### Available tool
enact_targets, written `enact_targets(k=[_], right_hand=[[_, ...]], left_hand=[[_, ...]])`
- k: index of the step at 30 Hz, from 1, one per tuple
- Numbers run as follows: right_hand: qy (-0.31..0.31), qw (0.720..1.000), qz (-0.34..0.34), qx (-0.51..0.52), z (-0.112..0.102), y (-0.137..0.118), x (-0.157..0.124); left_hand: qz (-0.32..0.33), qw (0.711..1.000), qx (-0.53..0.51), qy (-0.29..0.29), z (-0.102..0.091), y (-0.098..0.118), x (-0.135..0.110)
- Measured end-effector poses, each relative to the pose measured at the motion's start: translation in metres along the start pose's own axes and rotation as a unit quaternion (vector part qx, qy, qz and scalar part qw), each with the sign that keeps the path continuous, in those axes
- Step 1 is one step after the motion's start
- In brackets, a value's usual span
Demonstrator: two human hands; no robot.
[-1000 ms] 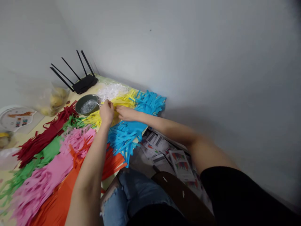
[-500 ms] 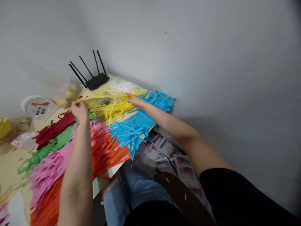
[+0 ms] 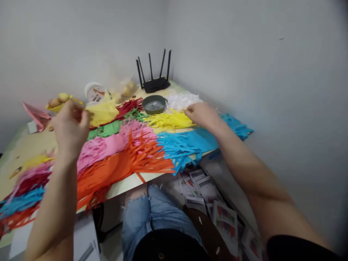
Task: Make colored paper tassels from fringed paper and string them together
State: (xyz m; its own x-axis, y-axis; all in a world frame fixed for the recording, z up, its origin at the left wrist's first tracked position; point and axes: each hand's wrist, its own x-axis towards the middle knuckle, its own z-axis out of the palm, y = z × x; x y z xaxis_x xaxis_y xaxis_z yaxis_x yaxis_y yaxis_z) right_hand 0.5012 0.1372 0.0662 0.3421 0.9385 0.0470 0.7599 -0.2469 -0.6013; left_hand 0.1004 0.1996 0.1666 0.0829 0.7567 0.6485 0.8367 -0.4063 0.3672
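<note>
Table is spanning left to center. Yellow fringe pile is lying right of center, right hand resting over its upper right edge, fingers bunching; can't tell if gripping. Left hand, left of center, is pinching yellow sheet. Step's looking like sheet separation; next move's likely calling for holding that pinch.

Orange, pink, green, red, yellow and blue on fringed bundles; black on the router; grey-green on the bowl; white on the shreds.
</note>
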Motion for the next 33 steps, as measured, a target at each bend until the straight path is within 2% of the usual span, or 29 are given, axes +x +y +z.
enact_targets(k=[2, 4, 5, 7, 10, 13, 15, 17, 19, 21, 24, 28, 31, 33], right_hand=[[0.081, 0.981, -0.176, 0.014, 0.012, -0.054, -0.036], [0.096, 0.922, -0.371, 0.058, 0.03, -0.109, -0.07], [0.096, 0.891, -0.441, 0.056, 0.038, -0.134, -0.083], [0.08, 0.866, -0.493, 0.016, 0.051, -0.171, -0.099], [0.035, 0.868, -0.489, -0.084, 0.051, -0.197, -0.1], [0.016, 0.861, -0.479, -0.167, 0.042, -0.205, -0.096], [0.003, 0.85, -0.485, -0.205, 0.039, -0.21, -0.099], [-0.024, 0.835, -0.505, -0.219, 0.037, -0.216, -0.107], [-0.056, 0.823, -0.526, -0.208, 0.033, -0.22, -0.114], [-0.086, 0.824, -0.529, -0.184, 0.025, -0.221, -0.118], [-0.133, 0.842, -0.509, -0.119, 0.009, -0.212, -0.115], [-0.185, 0.876, -0.446, -0.006, 0.007, -0.193, -0.107], [-0.192, 0.895, -0.395, 0.08, 0.02, -0.183, -0.109], [-0.185, 0.894, -0.386, 0.129, 0.029, -0.178, -0.112]], left_hand=[[0.032, 0.999, 0.002, -0.019, -0.011, 0.015, -0.03], [0.044, 0.997, -0.011, -0.055, -0.019, 0.029, -0.054], [0.045, 0.996, -0.02, -0.069, -0.022, 0.033, -0.064], [0.05, 0.994, -0.041, -0.089, -0.029, 0.031, -0.082], [0.045, 0.994, -0.019, -0.102, -0.041, 0.005, -0.1], [0.002, 0.988, 0.11, -0.106, -0.05, -0.025, -0.11], [0.025, 0.98, 0.162, -0.111, -0.053, -0.032, -0.111], [0.097, 0.98, 0.112, -0.136, -0.052, -0.024, -0.109], [0.149, 0.972, 0.007, -0.184, -0.048, -0.01, -0.104], [0.145, 0.955, -0.085, -0.247, -0.042, 0.0, -0.1], [0.075, 0.93, -0.194, -0.304, -0.039, 0.0, -0.099], [-0.004, 0.913, -0.28, -0.295, -0.048, -0.011, -0.107], [-0.066, 0.923, -0.299, -0.234, -0.057, -0.014, -0.114], [-0.108, 0.921, -0.328, -0.18, -0.061, -0.016, -0.12]])
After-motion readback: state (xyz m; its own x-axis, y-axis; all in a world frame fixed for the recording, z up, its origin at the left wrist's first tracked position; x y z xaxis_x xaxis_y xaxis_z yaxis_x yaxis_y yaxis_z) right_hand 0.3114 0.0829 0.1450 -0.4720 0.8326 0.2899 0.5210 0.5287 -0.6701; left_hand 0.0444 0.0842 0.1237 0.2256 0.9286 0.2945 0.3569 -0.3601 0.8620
